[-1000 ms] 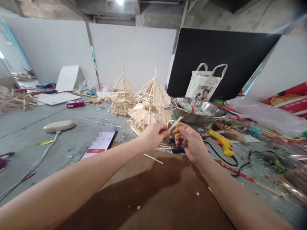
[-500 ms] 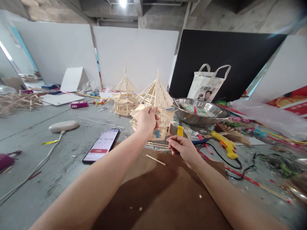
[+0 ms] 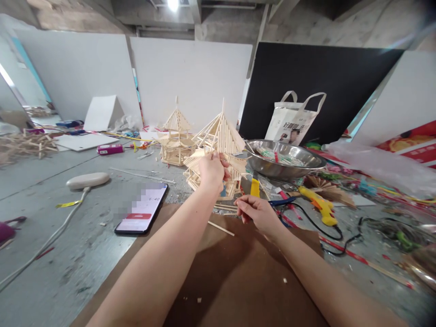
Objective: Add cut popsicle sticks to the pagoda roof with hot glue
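Observation:
My left hand (image 3: 211, 171) reaches to the front of a pavilion model of pale wooden sticks (image 3: 235, 175). Its fingers are closed at the lower roof, and what they pinch is hidden. Above them rises a pointed stick roof (image 3: 223, 131). My right hand (image 3: 254, 212) hovers just right of the model's base, thumb and fingertips pressed together. Anything between those fingertips is too small to make out. A loose wooden stick (image 3: 221, 228) lies on the brown board (image 3: 218, 272) below the hands, with more sticks (image 3: 225, 208) by the base.
A smaller stick pavilion (image 3: 177, 145) stands behind to the left. The steel bowl (image 3: 286, 170) and yellow glue gun (image 3: 320, 206) are at the right, amid cords and scraps. On the left lie a phone (image 3: 141, 213) and a white corded device (image 3: 87, 180).
My left hand and forearm have shifted slightly right along the model. My right hand stays almost in place, still pinched. The view has moved a little.

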Tool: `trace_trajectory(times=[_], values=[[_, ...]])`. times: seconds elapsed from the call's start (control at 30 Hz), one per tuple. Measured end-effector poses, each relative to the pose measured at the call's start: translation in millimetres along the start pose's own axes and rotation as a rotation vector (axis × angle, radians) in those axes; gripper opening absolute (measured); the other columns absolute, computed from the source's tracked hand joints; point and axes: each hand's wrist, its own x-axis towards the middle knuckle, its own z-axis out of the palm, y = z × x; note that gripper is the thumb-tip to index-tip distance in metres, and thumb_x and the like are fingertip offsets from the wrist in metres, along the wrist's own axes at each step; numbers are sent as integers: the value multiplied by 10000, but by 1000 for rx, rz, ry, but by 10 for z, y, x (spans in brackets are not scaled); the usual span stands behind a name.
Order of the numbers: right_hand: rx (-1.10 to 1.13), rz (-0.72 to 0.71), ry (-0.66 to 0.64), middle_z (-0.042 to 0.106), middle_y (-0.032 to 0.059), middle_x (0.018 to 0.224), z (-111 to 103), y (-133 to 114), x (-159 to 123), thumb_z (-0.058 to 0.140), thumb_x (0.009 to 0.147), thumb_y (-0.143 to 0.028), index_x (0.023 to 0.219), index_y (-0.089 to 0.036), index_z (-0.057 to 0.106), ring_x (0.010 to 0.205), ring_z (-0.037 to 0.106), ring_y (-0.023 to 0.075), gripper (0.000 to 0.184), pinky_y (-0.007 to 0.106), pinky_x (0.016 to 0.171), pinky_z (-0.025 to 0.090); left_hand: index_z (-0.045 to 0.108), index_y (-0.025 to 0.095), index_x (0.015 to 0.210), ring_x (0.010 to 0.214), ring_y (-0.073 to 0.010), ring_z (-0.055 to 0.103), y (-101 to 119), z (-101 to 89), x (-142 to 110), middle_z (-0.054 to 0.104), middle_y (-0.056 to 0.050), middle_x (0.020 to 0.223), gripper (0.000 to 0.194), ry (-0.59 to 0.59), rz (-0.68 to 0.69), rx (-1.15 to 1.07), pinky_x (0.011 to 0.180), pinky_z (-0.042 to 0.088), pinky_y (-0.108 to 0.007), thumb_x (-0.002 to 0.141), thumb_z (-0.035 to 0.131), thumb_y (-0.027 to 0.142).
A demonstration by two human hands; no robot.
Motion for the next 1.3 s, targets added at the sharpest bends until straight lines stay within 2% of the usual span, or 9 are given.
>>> trace_trajectory(times=[0.53,0.63,0.73,0.83,0.93,1.13,1.2,1.3], values=[[-129,-33,31,506,-34,546,7,-1,1,512,717,-392,720,-155,540,414,414,56,239,217,437,320,416,146,665,282,-45,391,21,23,40,439,43,506,212,3,-33,-115,310,308,-174,827,310,233],[-130,-102,91,510,-28,556,-58,-70,27,515,718,-405,725,-166,542,421,413,60,241,221,434,336,406,151,649,284,-47,394,32,22,41,427,44,496,225,-5,-51,-119,314,313,-176,829,309,244],[-183,-227,238,538,-12,596,-175,-233,101,520,720,-396,766,-183,551,457,439,77,220,229,449,359,399,155,644,292,-46,397,50,31,36,420,44,496,228,-8,-82,-137,328,322,-179,830,314,255],[-354,-378,375,582,16,706,-282,-440,229,498,741,-368,854,-201,564,563,496,112,212,253,522,403,392,157,651,303,-44,403,61,43,24,414,48,500,215,-20,-110,-164,340,325,-176,829,322,255],[-625,-531,422,598,35,800,-305,-628,385,462,763,-317,873,-201,581,682,530,146,199,291,627,425,383,159,664,303,-42,403,55,54,10,397,58,495,203,-23,-115,-186,337,314,-166,832,314,250],[-1059,-835,400,574,73,944,-105,-865,658,444,758,-198,909,-162,599,933,484,195,220,322,824,380,384,164,697,286,-43,400,-2,63,13,380,73,497,151,-3,-55,-209,324,319,-162,822,326,226],[-1160,-884,370,561,78,985,-34,-914,734,437,755,-178,957,-161,593,976,456,203,255,334,862,355,380,166,692,284,-39,391,-32,65,24,378,76,486,151,-3,-34,-227,329,318,-158,821,330,227],[-1255,-880,322,536,77,1068,37,-965,829,437,750,-166,1044,-177,567,1016,427,217,321,363,867,343,373,169,666,285,-35,368,-79,68,48,367,81,455,156,-5,-1,-255,341,316,-153,811,355,221]])
